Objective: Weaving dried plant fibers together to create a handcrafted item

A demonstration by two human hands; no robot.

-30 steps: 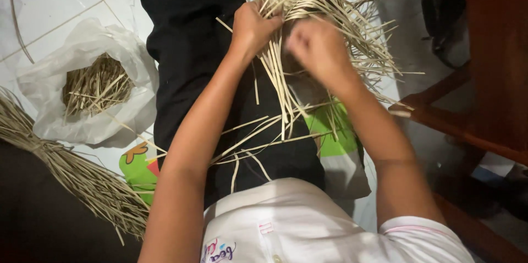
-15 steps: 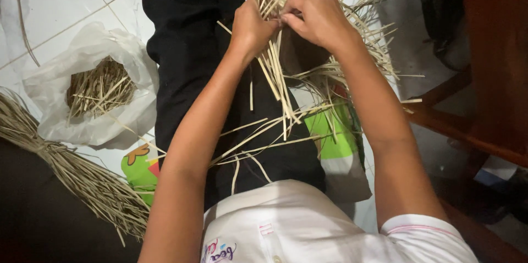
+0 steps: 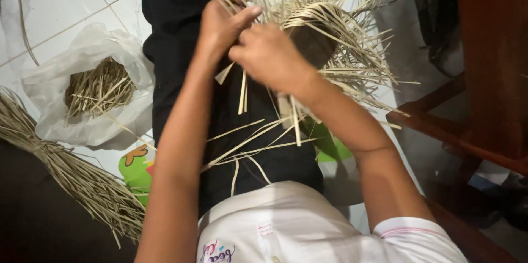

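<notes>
- Both hands are bunched together over my lap: left hand [image 3: 223, 23] pinching a few pale strips, right hand [image 3: 269, 56] clenched on strips just beside it, knuckles touching.
- Half-woven straw piece [image 3: 324, 37] sits just beyond and right of the right hand, so that hand's nearer.
- Loose strips [image 3: 247, 142] hang down below both hands, long axis toward me.
- Bag of scraps [image 3: 93, 92] is well off left.

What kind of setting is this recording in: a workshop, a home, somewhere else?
Probably a home floor used for hand weaving: white floor tiles, a wooden chair, a plastic bag of straw scraps, and both hands on a half-woven straw piece.
</notes>
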